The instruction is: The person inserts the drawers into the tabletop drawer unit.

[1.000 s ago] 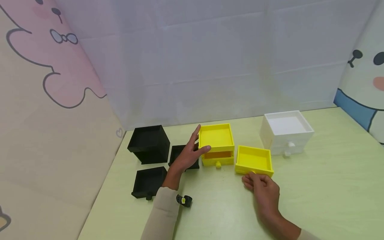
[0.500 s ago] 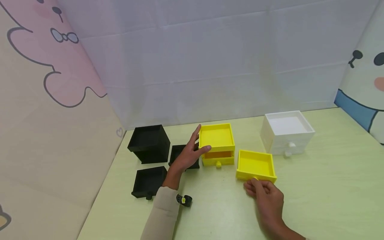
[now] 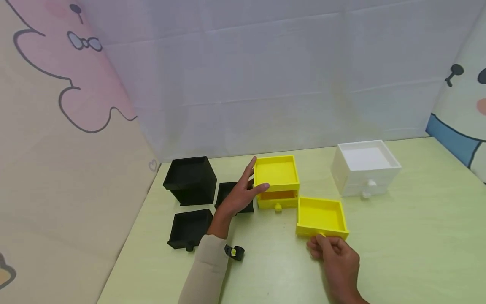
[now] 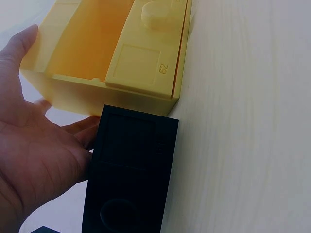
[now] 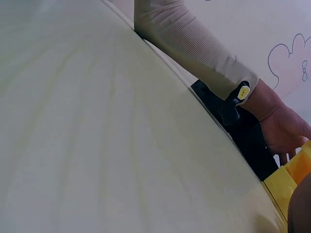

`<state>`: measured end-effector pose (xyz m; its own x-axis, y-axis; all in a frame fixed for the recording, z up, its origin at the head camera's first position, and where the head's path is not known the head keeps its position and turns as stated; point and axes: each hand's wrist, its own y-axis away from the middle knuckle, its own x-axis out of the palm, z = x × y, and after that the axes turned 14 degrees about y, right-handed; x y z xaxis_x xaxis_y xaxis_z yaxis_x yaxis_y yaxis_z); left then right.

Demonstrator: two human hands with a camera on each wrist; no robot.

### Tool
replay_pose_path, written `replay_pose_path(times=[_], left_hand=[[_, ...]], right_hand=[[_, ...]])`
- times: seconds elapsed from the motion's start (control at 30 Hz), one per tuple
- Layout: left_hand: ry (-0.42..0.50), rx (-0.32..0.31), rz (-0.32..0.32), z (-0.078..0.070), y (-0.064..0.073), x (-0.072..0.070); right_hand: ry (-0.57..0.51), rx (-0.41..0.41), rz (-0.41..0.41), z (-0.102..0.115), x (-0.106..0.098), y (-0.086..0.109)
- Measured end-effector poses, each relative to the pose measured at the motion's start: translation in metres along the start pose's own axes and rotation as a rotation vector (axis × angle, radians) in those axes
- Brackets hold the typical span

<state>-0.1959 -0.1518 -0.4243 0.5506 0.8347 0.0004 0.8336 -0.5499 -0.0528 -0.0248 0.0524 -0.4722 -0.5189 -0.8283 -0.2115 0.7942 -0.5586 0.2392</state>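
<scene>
In the head view my left hand [image 3: 237, 198] holds the left side of a yellow drawer cabinet [image 3: 276, 172], thumb at the front edge and fingers along the side. The cabinet's upper slot is bare, with a lower drawer [image 3: 271, 203] still in it; the left wrist view shows that cabinet [image 4: 82, 92] with the thumb on its front. My right hand [image 3: 338, 261] pinches the knob of a pulled-out yellow drawer [image 3: 320, 214], tray side up, right and in front of the cabinet. In the right wrist view, the right hand is mostly out of frame.
A black drawer [image 3: 246, 207] lies beside the left hand, partly hidden by it. Further left are a black cabinet [image 3: 191, 179] and another black drawer [image 3: 190, 228]. A white drawer cabinet [image 3: 366, 169] stands at the right. A fabric wall [image 3: 243, 84] backs the table.
My right hand has drawn the yellow drawer toward me, then slightly left. The left hand stays on the yellow cabinet. The head view has shifted slightly.
</scene>
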Motion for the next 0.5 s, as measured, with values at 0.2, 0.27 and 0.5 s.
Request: replay_pose_path(times=[0.2,0.27,0.5], left_hand=[[-0.031,-0.013,0.015,-0.017,0.007,0.005],[-0.038,-0.017,0.010,-0.017,0.006,0.005],[-0.030,-0.017,0.008,-0.016,0.005,0.005]], right_hand=[[0.054,0.032,0.029,0.000,0.007,0.010],[0.061,0.045,0.043,0.001,0.009,0.013],[0.036,0.033,0.077,0.001,0.012,0.021]])
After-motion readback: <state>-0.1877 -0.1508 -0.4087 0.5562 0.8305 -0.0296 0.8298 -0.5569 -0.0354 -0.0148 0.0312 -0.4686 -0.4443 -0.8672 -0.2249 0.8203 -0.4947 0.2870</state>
